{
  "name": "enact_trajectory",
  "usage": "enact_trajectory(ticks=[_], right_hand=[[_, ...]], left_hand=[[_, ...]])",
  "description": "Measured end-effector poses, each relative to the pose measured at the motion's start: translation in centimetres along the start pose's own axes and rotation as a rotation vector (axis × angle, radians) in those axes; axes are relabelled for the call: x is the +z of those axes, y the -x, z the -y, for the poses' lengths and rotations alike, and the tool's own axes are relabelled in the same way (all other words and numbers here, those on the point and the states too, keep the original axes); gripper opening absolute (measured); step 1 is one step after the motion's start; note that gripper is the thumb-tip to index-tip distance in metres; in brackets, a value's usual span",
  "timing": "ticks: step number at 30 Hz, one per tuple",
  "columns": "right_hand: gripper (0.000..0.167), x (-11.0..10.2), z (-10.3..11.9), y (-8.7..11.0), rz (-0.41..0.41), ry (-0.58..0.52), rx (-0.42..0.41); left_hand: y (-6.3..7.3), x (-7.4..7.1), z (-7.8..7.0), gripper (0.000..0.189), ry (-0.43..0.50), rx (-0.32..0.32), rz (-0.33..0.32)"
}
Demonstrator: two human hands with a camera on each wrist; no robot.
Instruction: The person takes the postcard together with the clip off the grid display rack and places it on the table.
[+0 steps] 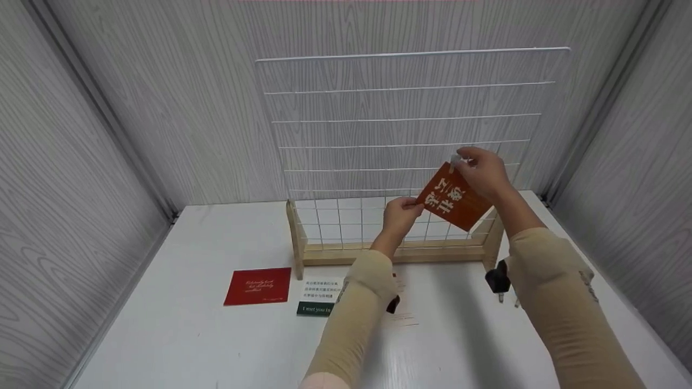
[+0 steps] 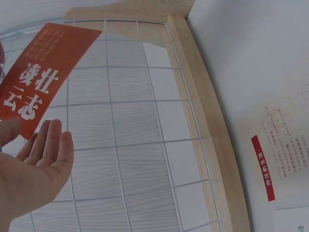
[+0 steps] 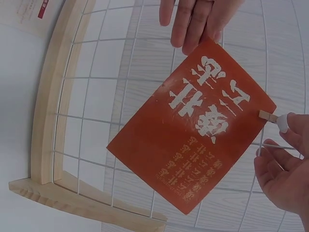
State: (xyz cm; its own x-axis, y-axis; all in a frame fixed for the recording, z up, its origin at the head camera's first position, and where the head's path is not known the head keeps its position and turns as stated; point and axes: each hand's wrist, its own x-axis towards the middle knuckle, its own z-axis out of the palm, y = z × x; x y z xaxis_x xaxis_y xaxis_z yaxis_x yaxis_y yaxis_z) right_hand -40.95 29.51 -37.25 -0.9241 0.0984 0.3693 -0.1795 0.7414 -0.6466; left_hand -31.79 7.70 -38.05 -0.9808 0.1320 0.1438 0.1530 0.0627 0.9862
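An orange-red card point(image 1: 451, 197) with large white characters is held tilted in front of the white wire grid point(image 1: 357, 170). My left hand point(image 1: 401, 216) pinches one corner between thumb and fingers. At another edge, my right hand point(image 1: 486, 173) grips a small wooden clothespin point(image 3: 267, 116) with a white piece on it. The clothespin's tip overlaps the card's edge in the right wrist view. In the left wrist view the left fingers point(image 2: 50, 145) lie beside the card's lower corner, and the right hand is mostly out of frame.
The grid stands in a wooden base point(image 1: 394, 254). On the white table before it lie a red card point(image 1: 258, 286), a white card point(image 1: 321, 289) with printed lines, a dark green card point(image 1: 314, 309) and a pale sheet with a red label point(image 2: 263, 167). Grey wood-grain walls enclose the table.
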Motion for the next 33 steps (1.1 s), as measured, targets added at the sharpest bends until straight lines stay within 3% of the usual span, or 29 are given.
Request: enact_trajectory(ticks=[8, 22, 33], right_hand=[[0.046, 0.2, 0.6, 0.1, -0.004, 0.016, 0.018], [0.035, 1.0, 1.7, 0.0, -0.105, 0.019, 0.063], [0.032, 1.0, 2.1, 0.2, -0.136, -0.089, 0.104]], left_hand=[[-0.1, 0.4, 0.0, 0.017, -0.013, 0.009, -0.038], [-0.2, 0.9, 0.1, 0.010, 0.013, 0.037, -0.122], [0.1, 0.9, -0.2, 0.009, 0.031, 0.016, -0.138]])
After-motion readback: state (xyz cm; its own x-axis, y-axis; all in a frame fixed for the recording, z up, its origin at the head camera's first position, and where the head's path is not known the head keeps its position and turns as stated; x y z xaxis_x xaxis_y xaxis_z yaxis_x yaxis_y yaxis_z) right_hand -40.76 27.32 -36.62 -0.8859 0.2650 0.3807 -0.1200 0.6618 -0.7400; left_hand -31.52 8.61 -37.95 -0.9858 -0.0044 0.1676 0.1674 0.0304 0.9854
